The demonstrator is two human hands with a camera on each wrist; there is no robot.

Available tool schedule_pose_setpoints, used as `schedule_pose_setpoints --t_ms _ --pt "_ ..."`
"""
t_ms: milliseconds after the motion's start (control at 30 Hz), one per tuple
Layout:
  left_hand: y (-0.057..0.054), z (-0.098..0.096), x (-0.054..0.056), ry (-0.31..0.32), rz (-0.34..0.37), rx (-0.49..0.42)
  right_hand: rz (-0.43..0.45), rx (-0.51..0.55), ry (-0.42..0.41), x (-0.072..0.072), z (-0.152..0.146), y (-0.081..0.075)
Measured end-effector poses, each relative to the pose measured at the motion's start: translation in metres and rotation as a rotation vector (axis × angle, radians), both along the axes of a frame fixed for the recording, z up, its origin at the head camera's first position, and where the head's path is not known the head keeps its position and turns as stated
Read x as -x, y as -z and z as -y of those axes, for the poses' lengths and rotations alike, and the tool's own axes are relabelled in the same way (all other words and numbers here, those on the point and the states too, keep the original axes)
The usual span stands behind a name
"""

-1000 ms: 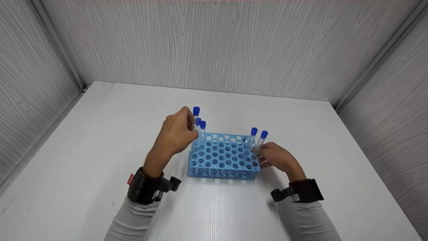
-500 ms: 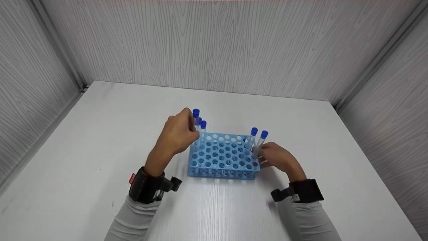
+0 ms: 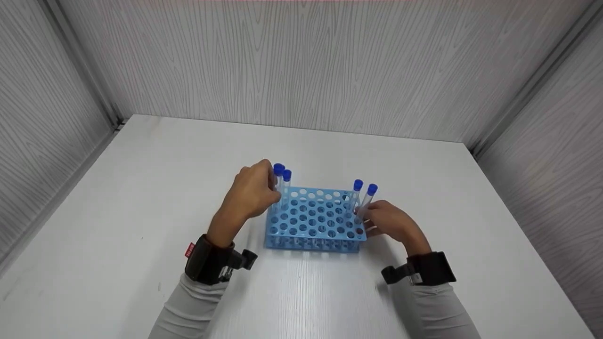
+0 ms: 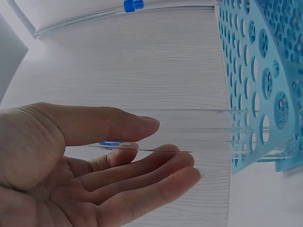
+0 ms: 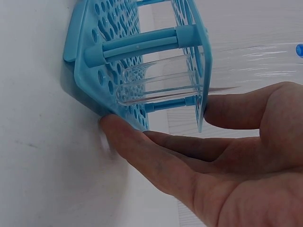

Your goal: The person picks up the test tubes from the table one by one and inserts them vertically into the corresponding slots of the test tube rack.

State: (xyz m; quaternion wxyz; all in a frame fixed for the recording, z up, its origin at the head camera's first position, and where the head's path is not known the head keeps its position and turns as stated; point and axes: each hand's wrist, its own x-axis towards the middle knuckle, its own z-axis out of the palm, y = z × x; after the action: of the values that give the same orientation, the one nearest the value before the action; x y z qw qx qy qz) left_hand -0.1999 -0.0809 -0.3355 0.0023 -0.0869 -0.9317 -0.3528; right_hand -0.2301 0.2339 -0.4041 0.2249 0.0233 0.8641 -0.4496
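My left hand (image 3: pixel 249 190) is at the rack's back left corner, pinching a clear test tube (image 4: pixel 203 124) with a blue cap between thumb and fingers. That tube runs through the holes of the light blue test tube rack (image 3: pixel 315 238), its lower end inside. Close beside it stand other capped tubes (image 3: pixel 287 175), one mostly hidden behind the held one. At the rack's right end my right hand (image 3: pixel 388 220) grips the frame, thumb at the top plate and fingertips at the lower plate (image 5: pixel 90 80). Two more tubes (image 3: pixel 358 185) stand there, one leaning right.
The rack sits on a white table (image 3: pixel 301 301) with wood-grain panels (image 3: pixel 301 66) behind and at both sides. Several rows of open holes lie between the two groups of tubes. Each wrist wears a black camera strap (image 3: pixel 207 261).
My left hand has moved down, and the held tube has sunk lower into the rack, its cap now close to the height of the neighbouring caps. My right hand stays put.
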Motion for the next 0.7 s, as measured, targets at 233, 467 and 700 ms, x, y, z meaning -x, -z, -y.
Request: schedule_pose_setpoints --t_ms 233,467,700 --pt "0.0026 -0.0004 0.0013 0.005 0.024 0.012 0.008 -0.01 0.01 0.0002 0.0003 0.0" --pt "0.0047 -0.0003 0.0022 0.016 0.052 0.023 0.009 -0.024 0.007 0.0011 0.0001 0.0012" --pt "0.0067 -0.0002 0.004 0.026 0.066 0.035 0.007 -0.028 0.002 0.0013 -0.0007 0.0007"
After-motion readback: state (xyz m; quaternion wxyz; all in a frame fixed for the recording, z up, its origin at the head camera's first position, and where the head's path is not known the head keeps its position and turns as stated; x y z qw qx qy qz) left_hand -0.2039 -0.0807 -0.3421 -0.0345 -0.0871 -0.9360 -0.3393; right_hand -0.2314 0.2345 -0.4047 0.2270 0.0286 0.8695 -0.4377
